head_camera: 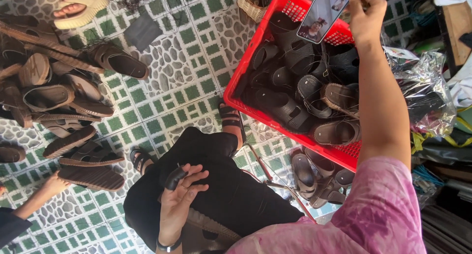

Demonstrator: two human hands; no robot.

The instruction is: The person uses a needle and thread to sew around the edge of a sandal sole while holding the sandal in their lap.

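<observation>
Black fabric covers the lap where the left hand (pixel 181 197) rests palm up, fingers loosely open; a dark guard sheathes one finger and nothing is clamped. The right hand (pixel 366 13) is raised above the red crate (pixel 246 69), fingers closed on the smartphone (pixel 322 13). Dark sandals (pixel 300 94) fill the crate. More sandals (pixel 64 101) lie on the tiled floor (pixel 182 62), well apart.

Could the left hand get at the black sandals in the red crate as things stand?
Probably yes, with a stretch. The left hand rests on the lap, fingers loose around a dark strap piece; the red crate sits open-topped just ahead, nothing covering the black sandals.
</observation>
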